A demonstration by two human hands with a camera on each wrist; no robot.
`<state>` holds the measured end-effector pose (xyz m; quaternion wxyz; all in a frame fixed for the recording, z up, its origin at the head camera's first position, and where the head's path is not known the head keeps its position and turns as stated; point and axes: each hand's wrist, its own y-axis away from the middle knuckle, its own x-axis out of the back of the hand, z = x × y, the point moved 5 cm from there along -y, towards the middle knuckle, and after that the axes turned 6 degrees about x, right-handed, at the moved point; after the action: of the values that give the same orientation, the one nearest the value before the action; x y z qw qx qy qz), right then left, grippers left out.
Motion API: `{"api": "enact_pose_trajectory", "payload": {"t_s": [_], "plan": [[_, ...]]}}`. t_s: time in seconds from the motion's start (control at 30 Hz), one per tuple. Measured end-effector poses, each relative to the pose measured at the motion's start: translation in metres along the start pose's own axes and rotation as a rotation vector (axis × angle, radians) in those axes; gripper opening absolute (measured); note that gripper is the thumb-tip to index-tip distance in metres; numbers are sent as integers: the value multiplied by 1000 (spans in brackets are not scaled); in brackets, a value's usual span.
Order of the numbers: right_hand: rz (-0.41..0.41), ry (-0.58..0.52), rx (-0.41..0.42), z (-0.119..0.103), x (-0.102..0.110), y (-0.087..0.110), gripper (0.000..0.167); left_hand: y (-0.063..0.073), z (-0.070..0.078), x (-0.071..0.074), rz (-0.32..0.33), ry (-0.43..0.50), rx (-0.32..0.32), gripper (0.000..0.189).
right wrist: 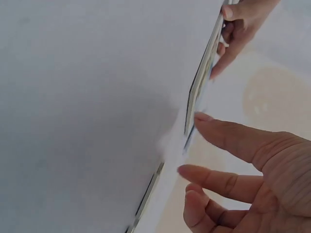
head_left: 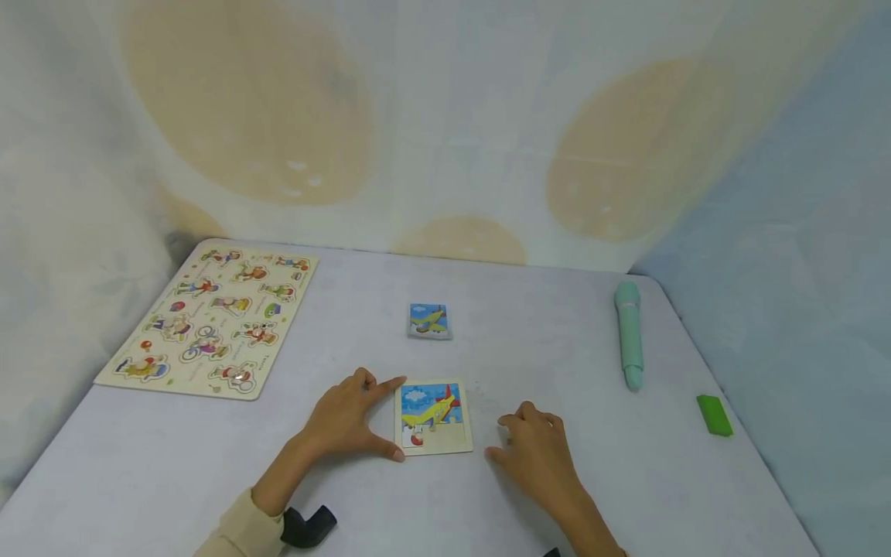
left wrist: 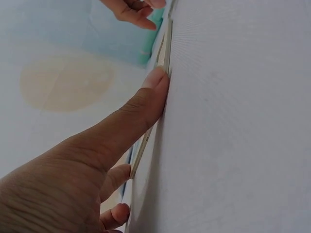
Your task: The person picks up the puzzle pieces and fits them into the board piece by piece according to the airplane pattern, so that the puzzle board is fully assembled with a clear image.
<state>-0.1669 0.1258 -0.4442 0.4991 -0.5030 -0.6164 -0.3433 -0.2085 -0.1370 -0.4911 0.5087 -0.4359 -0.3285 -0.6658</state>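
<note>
A small jigsaw puzzle (head_left: 448,442) in a pale wooden tray lies before me, with a yellow plane on blue in its upper part. One piece (head_left: 412,437) sits at its lower left, and bare wood shows at the lower right. My left hand (head_left: 348,418) spans the tray's left side, index finger at the upper corner and thumb at the lower one. In the left wrist view that thumb (left wrist: 131,119) lies along the tray's edge. To the right of the tray, my right hand (head_left: 536,456) holds nothing, its fingers loosely bent.
A small plane picture (head_left: 429,321) lies behind the puzzle. At the left is a large board (head_left: 216,321) with several figures. A mint-green pen-like stick (head_left: 629,333) and a green block (head_left: 715,415) lie at the right. A patterned cloth (head_left: 452,116) hangs behind the table.
</note>
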Motion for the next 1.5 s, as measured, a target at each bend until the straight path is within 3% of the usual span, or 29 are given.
{"api": "enact_pose_trajectory", "payload": {"t_s": [0.3,0.83,1.5], "plan": [[37,31,-34,23,5,7,35,1,-1,2,-5,-5,6,110],[28,15,-43,35,2,7,38,0,-1,2,2,4,7,111],[70,-7,-68,18,1,5,35,1,1,1,14,13,-10,109]]}}
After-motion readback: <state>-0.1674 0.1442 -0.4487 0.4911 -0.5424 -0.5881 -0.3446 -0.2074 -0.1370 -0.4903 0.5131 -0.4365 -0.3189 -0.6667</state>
